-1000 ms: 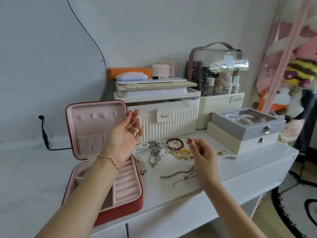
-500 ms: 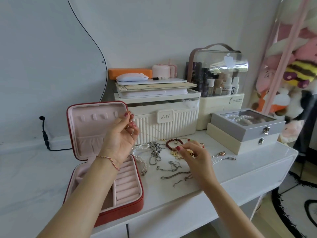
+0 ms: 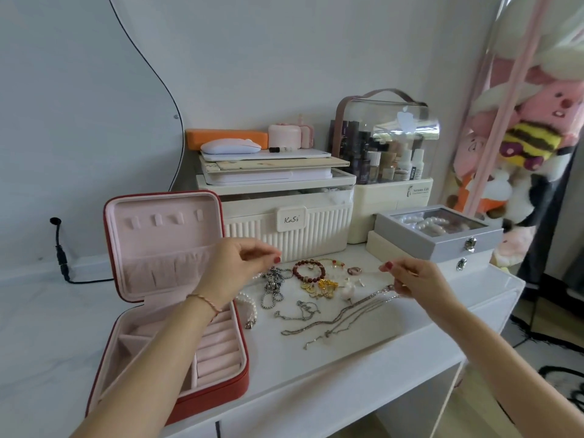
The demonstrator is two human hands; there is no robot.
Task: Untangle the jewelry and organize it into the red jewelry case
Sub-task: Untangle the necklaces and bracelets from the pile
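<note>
The red jewelry case [image 3: 218, 395] lies open at the left with its pink lid [image 3: 158, 245] upright. My left hand [image 3: 240, 268] hovers in front of the lid, thumb and forefinger pinched together. My right hand [image 3: 410, 278] is raised to the right of the pile and pinches in the same way. A very fine gold chain [image 3: 366, 269] is faintly visible stretched between them. Below on the white table lie a red bead bracelet [image 3: 309, 270], gold charms [image 3: 324, 286], a silver ball chain [image 3: 272, 287], a pearl bracelet [image 3: 248, 306] and tangled silver chains [image 3: 341, 317].
A ribbed cream organizer [image 3: 284, 229] stands right behind the pile. A grey glass-lid box [image 3: 436, 235] sits on a cream box at the right. The clear cosmetics case [image 3: 388, 153] is behind. The table's front edge [image 3: 347, 365] runs close below the chains. A black cable [image 3: 61, 263] lies at the far left.
My hands have drawn apart: the right hand rose from the pile and moved right, the left hand dropped lower in front of the lid. The fine chain is pulled out longer.
</note>
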